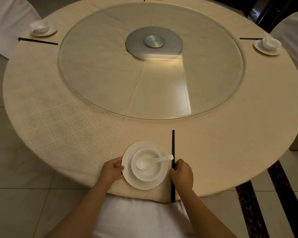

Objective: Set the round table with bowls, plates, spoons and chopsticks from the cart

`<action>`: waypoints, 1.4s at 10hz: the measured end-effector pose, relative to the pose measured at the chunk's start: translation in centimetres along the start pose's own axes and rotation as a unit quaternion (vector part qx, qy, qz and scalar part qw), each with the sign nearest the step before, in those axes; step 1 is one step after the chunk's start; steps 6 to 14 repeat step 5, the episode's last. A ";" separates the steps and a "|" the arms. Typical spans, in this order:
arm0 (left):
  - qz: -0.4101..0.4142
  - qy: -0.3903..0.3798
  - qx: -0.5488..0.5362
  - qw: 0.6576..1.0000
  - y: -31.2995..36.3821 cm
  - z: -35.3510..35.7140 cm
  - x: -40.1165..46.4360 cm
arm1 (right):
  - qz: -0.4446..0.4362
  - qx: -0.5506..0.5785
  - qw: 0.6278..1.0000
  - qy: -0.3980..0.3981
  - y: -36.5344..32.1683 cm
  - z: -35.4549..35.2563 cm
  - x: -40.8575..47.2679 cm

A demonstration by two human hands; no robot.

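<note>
Standing at the near edge of the round table (230,134), the person is finishing a place setting, as the head view shows. The left hand (111,170) grips the rim of a white plate (127,177) with curled fingers; a white bowl (148,170) sits on that plate, and a white ceramic spoon (151,161) lies in the bowl, handle to the right. The right hand (181,176) pinches a pair of black chopsticks (173,148) lying just beside the plate, their near end overhanging the table edge. Two further settings, far left (41,29) and far right (268,44), each appear complete with chopsticks alongside. A fourth setting at the far edge is cropped and cannot be assessed. The cart is out of view, so remaining stock is unknown; wide stretches of the rim between the settings remain unset.
</note>
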State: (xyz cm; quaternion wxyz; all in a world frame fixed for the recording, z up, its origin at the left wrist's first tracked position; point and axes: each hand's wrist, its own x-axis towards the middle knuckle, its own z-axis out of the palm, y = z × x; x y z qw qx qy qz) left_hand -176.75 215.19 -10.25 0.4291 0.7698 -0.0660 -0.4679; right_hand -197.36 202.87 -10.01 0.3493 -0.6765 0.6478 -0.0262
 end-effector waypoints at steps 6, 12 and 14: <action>0.080 0.018 0.172 0.982 3.9 -1.8 0.3 | 0.013 -0.005 0.999 -0.033 -0.6 -2.5 0.4; 0.080 0.018 0.172 0.982 3.9 -1.8 0.3 | 0.013 -0.005 0.999 -0.033 -0.6 -2.5 0.4; 0.080 0.018 0.172 0.982 3.9 -1.8 0.3 | 0.013 -0.005 0.999 -0.033 -0.6 -2.5 0.4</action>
